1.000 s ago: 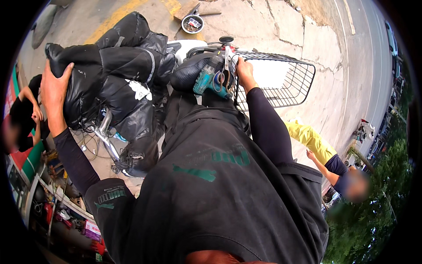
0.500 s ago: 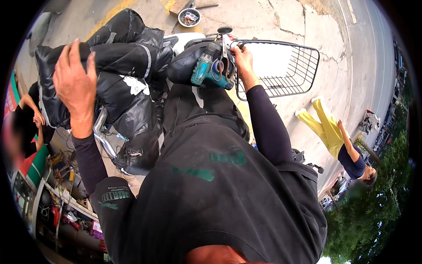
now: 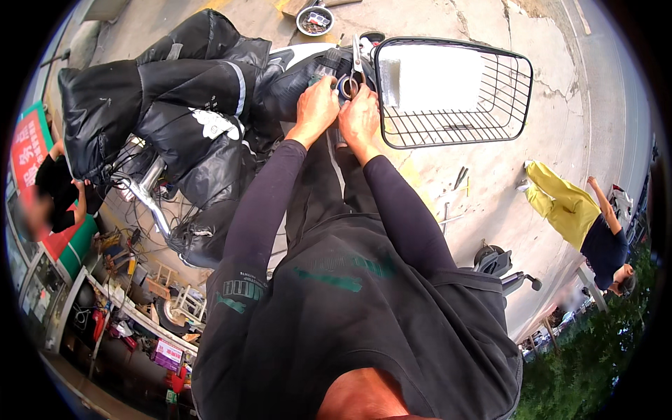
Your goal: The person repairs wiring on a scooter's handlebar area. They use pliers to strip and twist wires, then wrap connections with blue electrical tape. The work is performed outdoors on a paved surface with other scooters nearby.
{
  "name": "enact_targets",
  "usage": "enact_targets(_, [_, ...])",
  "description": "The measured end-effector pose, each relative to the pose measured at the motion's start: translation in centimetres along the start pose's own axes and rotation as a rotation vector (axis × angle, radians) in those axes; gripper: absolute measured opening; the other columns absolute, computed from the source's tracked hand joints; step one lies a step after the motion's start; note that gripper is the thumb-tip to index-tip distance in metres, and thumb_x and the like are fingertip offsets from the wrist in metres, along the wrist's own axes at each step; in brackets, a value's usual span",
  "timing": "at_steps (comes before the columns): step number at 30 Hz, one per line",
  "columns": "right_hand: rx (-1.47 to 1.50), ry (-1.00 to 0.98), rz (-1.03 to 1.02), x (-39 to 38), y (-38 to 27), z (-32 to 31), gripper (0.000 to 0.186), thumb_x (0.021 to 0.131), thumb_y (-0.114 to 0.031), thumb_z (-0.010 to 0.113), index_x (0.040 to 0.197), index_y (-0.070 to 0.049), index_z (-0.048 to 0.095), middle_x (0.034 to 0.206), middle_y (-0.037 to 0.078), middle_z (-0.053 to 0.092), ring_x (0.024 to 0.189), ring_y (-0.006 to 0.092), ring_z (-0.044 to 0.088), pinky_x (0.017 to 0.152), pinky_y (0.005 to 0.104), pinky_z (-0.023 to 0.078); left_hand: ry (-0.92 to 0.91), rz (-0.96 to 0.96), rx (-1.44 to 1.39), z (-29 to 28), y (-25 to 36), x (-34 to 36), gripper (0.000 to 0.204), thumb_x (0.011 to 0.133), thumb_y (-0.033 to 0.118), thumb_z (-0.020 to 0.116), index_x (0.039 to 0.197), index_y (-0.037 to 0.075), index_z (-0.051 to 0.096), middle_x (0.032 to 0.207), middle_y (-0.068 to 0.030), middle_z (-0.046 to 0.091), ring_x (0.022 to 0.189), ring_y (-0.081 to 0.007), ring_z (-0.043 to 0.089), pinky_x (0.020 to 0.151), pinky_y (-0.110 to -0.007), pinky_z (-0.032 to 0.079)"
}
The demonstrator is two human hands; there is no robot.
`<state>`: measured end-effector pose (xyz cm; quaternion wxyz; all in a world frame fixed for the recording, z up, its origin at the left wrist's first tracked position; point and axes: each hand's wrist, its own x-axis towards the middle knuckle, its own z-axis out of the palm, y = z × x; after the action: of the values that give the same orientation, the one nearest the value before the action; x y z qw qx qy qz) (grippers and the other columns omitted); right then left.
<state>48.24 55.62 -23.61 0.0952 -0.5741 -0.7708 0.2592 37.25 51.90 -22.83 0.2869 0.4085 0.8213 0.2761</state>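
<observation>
My left hand (image 3: 316,108) and my right hand (image 3: 360,119) are close together over the black seat (image 3: 278,94) of a scooter. Both have curled fingers. What they pinch, if anything, is hidden between the fingers. Scissors (image 3: 357,57) lie just beyond them, blades pointing away and handle loops beside my fingertips. A teal power drill (image 3: 325,68) is mostly covered by my left hand; only its far end shows.
A black wire basket (image 3: 455,136) with a white sheet (image 3: 437,77) is at right. Black padded covers (image 3: 189,105) drape over handlebars at left. Tools (image 3: 460,178) lie on the ground. A bowl (image 3: 315,21) stands ahead. Two people (image 3: 59,189) (image 3: 588,217) are at the sides.
My left hand has come from the black covers, where it was raised with fingers spread, to beside my right. My right hand has drawn back from the scissor blades toward the handles.
</observation>
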Motion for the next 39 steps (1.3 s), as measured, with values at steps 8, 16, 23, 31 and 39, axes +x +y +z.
enact_targets(8, [0.587,-0.146,0.294,0.1,2.8,1.1,0.053,0.084,-0.003,0.068,0.133,0.001,0.05,0.121,0.024,0.066,0.116,0.0371,0.065,0.102,0.0426,0.048,-0.102,-0.093,0.158,-0.5,0.7,2.5,0.024,0.093,0.026,0.061,0.106,0.012,0.077,0.1,-0.019,0.074,0.098,-0.0401,0.07,0.087,-0.049,0.054])
enact_targets(16, [0.836,-0.109,0.341,-0.9,2.9,2.2,0.053,0.081,-0.004,0.066,0.131,0.005,0.05,0.101,0.008,0.067,0.084,0.0116,0.063,0.081,0.0272,0.053,-0.221,0.151,0.385,-0.9,1.0,5.0,0.029,0.082,0.034,0.078,0.102,0.012,0.078,0.092,-0.0182,0.074,0.091,-0.0375,0.072,0.079,-0.048,0.057])
enact_targets(23, [1.02,-0.115,0.379,-1.9,2.3,0.9,0.049,0.08,-0.005,0.067,0.126,0.002,0.05,0.094,0.006,0.067,0.073,0.0088,0.06,0.073,0.0253,0.052,-0.21,0.169,0.535,-2.2,2.5,6.5,0.025,0.082,0.028,0.072,0.094,0.007,0.075,0.085,-0.0212,0.073,0.084,-0.0399,0.072,0.075,-0.051,0.056])
enact_targets(31, [0.235,-0.24,0.002,-1.7,0.6,0.0,0.052,0.083,-0.014,0.071,0.127,0.002,0.049,0.12,0.033,0.057,0.107,0.0502,0.062,0.09,0.0542,0.053,-0.001,-0.45,-0.462,-12.9,-0.6,-5.5,0.029,0.09,0.023,0.075,0.103,-0.002,0.065,0.069,-0.0051,0.067,0.056,-0.0126,0.062,0.053,-0.028,0.05])
enact_targets(39, [0.116,-0.222,-0.391,-3.3,0.1,-6.5,0.037,0.094,-0.024,0.067,0.121,0.001,0.063,0.119,0.022,0.065,0.104,0.0378,0.067,0.091,0.0453,0.054,0.076,-0.459,-1.031,-16.7,3.8,-17.8,0.035,0.095,0.028,0.075,0.11,0.002,0.057,0.072,0.0024,0.06,0.059,-0.0039,0.054,0.053,-0.021,0.042])
